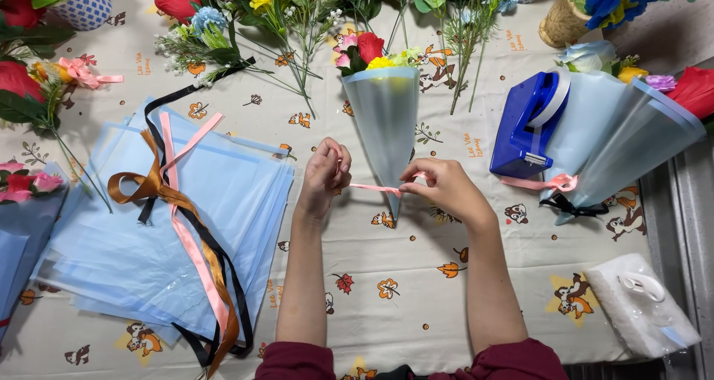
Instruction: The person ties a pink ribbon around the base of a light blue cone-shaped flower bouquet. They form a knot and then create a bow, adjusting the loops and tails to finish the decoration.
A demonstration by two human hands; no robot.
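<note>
Pink satin ribbon (375,189), thin and pale, is stretching taut between the two hands across the narrow lower end of a pale blue translucent paper cone (385,123) that is lying at the middle of the counter (416,291), its mouth pointing far and holding a small bunch of red, pink and yellow artificial flowers (368,51). The left hand (325,175) is curling with its fingers pressed together around one ribbon end, and the right hand (439,188) is pinching the other end between thumb and forefinger just beside the cone's tip. Judging by this, the tying of the wrap is in hand, and the next move is calling for crossing the ends while keeping tension so the paper is not slipping open. Counting: one cone is being tied, and two finished wrapped bouquets (625,138) seem to be lying at the right, one bearing a pink bow and one a black bow. One blue tape dispenser (529,123) is sitting just left of them, and one white wipes pack (643,306) is resting near right. One stack of pale blue wrapping sheets (245,201) is lying at the left, carrying roughly three loose ribbons (178,201), pink, bronze and black; the sheets themselves are too overlapped for counting.
</note>
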